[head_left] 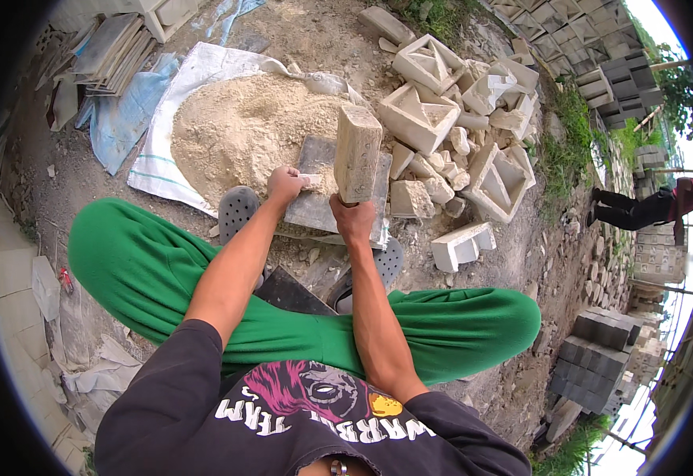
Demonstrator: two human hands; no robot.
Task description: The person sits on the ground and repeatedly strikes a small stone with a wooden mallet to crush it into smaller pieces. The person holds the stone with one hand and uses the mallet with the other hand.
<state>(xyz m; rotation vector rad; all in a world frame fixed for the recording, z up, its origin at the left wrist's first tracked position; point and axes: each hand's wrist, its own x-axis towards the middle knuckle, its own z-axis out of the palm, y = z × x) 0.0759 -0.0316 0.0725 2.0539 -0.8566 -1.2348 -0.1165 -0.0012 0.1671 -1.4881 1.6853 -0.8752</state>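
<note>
My right hand (354, 220) is closed round the lower end of a heavy, block-shaped wooden mallet (358, 151), held upright and raised over a flat dark slab (307, 205). The mallet hides part of the slab. To its left, my left hand (286, 184) pinches a small pale piece of broken block (310, 180) at the slab's left side. Crumbs lie on the slab. Just beyond, a heap of crushed tan rubble and powder (243, 127) spreads over a white woven sack (156, 163).
Broken concrete vent blocks (419, 117) and rubble chunks are piled on the right, with one white piece (464, 246) nearer me. Stacked thin boards (116, 59) and a blue sheet (120, 127) lie far left. A person (652, 208) stands at far right near grey blocks (592, 361).
</note>
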